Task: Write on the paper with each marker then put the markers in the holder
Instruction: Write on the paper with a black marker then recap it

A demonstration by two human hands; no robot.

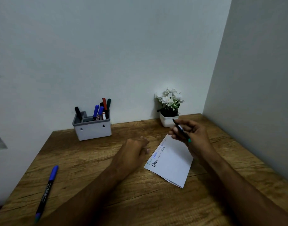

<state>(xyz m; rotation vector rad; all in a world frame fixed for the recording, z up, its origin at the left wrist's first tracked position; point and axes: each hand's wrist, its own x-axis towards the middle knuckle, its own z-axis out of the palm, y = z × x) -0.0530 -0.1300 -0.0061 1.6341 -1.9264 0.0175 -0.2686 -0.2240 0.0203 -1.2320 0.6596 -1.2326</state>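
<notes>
Two hands hover over a wooden counter (94, 185), seen from a head cam looking down. The right hand (191, 136) pinches a dark marker (181, 130) w/ a teal end, held above the far edge of the paper (172, 162), tilted, not touching it. The left hand (133, 150) sits just left of the paper, fingers loosely curled; it seems to hold nothing, though blur makes this hard to confirm.

Step in hand, as I judge it: this marker is either about to write or about to go away; can't tell which, nor whether it's capped. Next move likely calls for steadying the sheet w/ the left hand, or carrying the marker across to the holder (92, 128).

The paper is white, folded, lying at an angle right of centre, w/ several short scrawls in blue, teal and black along its left edge. The grey holder stands at the back by the wall, approx. six markers upright inside. One blue-capped marker (46, 191) lies on the counter, near left, well apart from the paper. A white flower pot (168, 110) stands at the back right.
</notes>
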